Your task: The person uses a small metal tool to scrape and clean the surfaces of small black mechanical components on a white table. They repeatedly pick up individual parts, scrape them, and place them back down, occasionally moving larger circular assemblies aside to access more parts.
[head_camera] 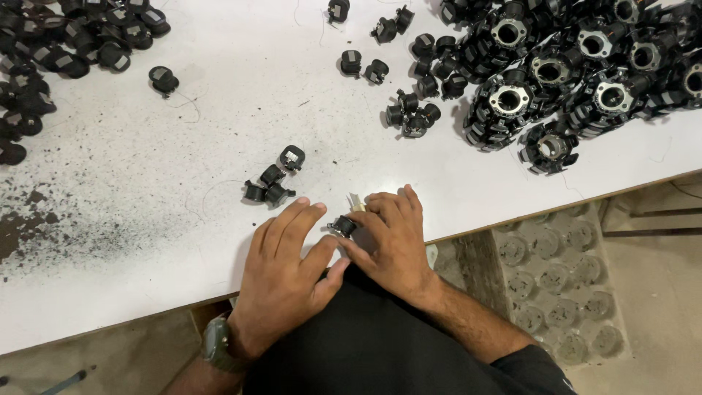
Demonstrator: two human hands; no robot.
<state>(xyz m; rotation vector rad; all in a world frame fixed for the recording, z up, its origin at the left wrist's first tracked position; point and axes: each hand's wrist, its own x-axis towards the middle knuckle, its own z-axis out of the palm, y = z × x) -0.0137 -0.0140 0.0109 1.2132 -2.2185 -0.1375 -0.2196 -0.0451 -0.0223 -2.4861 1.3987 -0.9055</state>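
While the left hand point(281, 267) rests flat, released, the right hand point(391, 238) pinches a small black part point(342, 225).

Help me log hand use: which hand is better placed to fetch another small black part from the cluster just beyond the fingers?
Left, probably. The left hand lies flat and free, fingertips near the cluster of small black parts; the right hand is occupied pinching a black part.

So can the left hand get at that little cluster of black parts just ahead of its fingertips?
Probably yes: the left hand lies flat on the white table, and only bare tabletop separates it from the small cluster.
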